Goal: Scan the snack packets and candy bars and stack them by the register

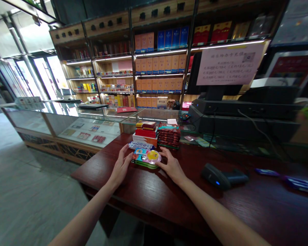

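The glass case [87, 131] beside the bench [169, 201] has small packs inside. A colourful packet [146, 157] lies near the bench's far edge, between both hands. The left hand [121, 167] and right hand [171, 166] are open, fingertips touching its sides. Two box stacks [157, 134] stand just behind; a scanner [222, 176] lies to the right.

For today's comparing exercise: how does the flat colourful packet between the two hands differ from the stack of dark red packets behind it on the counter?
The colourful packet lies low and flat, while the dark red stack is piled several layers high. The packet is bright, with blue, pink and a yellow round patch; the stack is dark red with teal edging. The left hand and right hand touch the packet's sides; nothing touches the stack. Both rest on the same wooden counter.
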Available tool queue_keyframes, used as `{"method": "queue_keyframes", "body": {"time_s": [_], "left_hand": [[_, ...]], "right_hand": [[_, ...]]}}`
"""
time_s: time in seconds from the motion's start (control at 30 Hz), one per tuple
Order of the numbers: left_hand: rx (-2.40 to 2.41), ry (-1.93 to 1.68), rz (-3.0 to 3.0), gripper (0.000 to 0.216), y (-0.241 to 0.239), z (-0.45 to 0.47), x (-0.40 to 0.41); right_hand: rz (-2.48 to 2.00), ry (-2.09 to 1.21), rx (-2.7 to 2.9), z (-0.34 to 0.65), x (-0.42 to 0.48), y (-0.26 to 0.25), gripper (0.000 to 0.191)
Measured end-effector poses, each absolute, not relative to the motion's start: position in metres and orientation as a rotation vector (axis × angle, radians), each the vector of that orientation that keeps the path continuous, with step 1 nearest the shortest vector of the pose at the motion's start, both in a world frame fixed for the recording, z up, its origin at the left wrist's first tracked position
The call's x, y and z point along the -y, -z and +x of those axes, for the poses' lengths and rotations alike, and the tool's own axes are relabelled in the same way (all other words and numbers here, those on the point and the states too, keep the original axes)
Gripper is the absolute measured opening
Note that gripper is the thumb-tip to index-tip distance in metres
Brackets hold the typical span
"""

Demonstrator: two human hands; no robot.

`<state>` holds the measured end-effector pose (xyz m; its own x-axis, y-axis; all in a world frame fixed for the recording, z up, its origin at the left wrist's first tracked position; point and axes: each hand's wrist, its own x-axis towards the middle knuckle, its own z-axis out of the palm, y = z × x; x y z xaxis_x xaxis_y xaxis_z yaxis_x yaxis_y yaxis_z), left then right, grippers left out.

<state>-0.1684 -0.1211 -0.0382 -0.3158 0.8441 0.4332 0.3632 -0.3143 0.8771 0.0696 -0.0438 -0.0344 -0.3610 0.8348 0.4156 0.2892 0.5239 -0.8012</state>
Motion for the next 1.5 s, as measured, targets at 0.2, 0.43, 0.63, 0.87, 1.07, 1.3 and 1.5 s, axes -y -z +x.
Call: {"method": "queue_keyframes", "body": {"time_s": [0.2,0.43,0.63,0.87,1.07,1.3,1.5], "left_hand": [[-1.51,-1.666,1.547,0.059,0.04,-0.169,0.12],[-1.504,-1.658,1.541,0.059,0.044,-0.172,0.116],[-1.549,-1.637,1.547,0.06,0.045,-0.172,0.116],[-1.586,-1.632,1.537,0.06,0.041,-0.171,0.117],[-1.613,-1.644,1.58,0.059,0.024,-0.164,0.111],[-1.577,-1.609,1.757,0.054,0.007,-0.138,0.088],[-1.481,-1.57,1.959,0.044,-0.005,-0.097,0.064]], "right_hand": [[-0.933,-0.786,1.912,0.07,0.044,0.035,0.065],[-0.95,-0.77,1.905,0.07,0.046,0.035,0.065],[-0.956,-0.742,1.912,0.072,0.045,0.037,0.067],[-0.936,-0.72,1.916,0.079,0.046,0.032,0.068],[-0.911,-0.678,1.879,0.09,0.041,0.022,0.061],[-0.909,-0.535,1.887,0.114,0.035,0.004,0.041],[-0.947,-0.477,1.851,0.148,0.029,-0.007,0.038]]}}
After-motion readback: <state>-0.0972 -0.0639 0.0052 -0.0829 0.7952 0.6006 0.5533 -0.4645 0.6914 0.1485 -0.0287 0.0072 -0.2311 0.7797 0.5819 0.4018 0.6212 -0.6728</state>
